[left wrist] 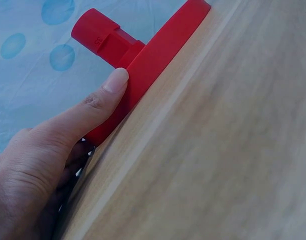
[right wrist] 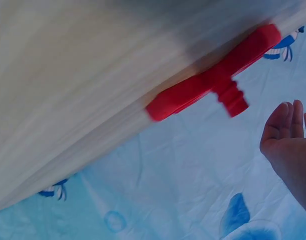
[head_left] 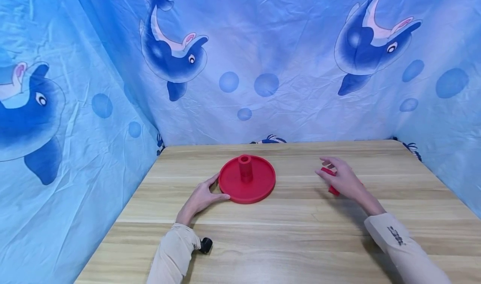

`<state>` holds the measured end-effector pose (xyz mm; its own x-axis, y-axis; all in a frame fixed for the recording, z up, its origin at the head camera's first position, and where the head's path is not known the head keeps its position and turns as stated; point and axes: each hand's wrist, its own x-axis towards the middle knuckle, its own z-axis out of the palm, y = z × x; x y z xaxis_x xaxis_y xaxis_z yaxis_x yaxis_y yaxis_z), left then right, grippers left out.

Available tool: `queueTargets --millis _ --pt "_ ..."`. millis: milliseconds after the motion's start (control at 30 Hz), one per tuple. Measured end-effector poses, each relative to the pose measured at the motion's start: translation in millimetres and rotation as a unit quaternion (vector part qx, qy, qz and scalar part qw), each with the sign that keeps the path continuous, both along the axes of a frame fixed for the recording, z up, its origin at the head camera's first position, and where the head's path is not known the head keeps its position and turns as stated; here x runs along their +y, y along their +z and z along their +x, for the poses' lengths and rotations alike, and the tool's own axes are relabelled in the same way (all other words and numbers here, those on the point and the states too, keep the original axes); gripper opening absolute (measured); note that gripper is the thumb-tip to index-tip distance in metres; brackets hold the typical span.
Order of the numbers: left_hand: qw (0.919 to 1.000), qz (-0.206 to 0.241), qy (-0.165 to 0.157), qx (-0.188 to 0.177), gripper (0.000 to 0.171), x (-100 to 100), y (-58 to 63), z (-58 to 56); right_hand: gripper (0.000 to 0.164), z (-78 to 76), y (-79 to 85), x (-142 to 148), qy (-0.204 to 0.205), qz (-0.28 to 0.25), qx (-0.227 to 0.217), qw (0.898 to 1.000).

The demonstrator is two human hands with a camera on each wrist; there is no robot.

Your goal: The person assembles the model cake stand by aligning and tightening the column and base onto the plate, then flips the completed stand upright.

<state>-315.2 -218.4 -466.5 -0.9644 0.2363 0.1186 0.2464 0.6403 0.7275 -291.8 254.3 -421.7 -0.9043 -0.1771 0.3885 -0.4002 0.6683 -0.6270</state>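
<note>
Left grip (head_left: pixel 200 197) holds the rim of a round red tray (head_left: pixel 264 175), with its thumb (left wrist: pixel 115 82) on the near side and a finger round the far left side. The tray sits flat on the desk (head_left: pixel 278 242), toward the back, and a red post (head_left: pixel 246 167) with a hole in its top stands in the middle. Right grip (head_left: pixel 343 179) is loose and holds nothing. It hangs over a red piece (right wrist: pixel 213 78) with long arms, which lies on the desk to the right of the tray, well apart from it. A short ridged peg (right wrist: pixel 232 97) sticks up from this piece.

To pick up the piece well, I think the right grip should come down slowly and pinch the peg or one arm, and not bump it. The left grip should stay calm so the tray does not slide.

The desk is flat, with pale wood stripes. Blue cloth (head_left: pixel 312 108) hangs behind it and on both sides, with dolphins (head_left: pixel 165 64) and bubbles (head_left: pixel 266 84) on it. Pale sleeves (head_left: pixel 173 250) cover both arms, and a small black thing (head_left: pixel 206 245) is by the left cuff
</note>
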Motion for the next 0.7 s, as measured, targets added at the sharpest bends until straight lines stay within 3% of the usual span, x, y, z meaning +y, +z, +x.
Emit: queueTargets --millis 367,700 --pt "1.0 -0.004 -0.001 0.001 0.102 0.2 -0.5 -1.1 0.058 17.9 -3.0 39.6 -0.026 0.033 0.016 0.999" --pt "1.0 0.004 -0.002 -0.002 0.101 -0.1 -0.4 -0.8 0.057 29.7 -11.2 66.3 -0.052 0.043 -0.006 0.998"
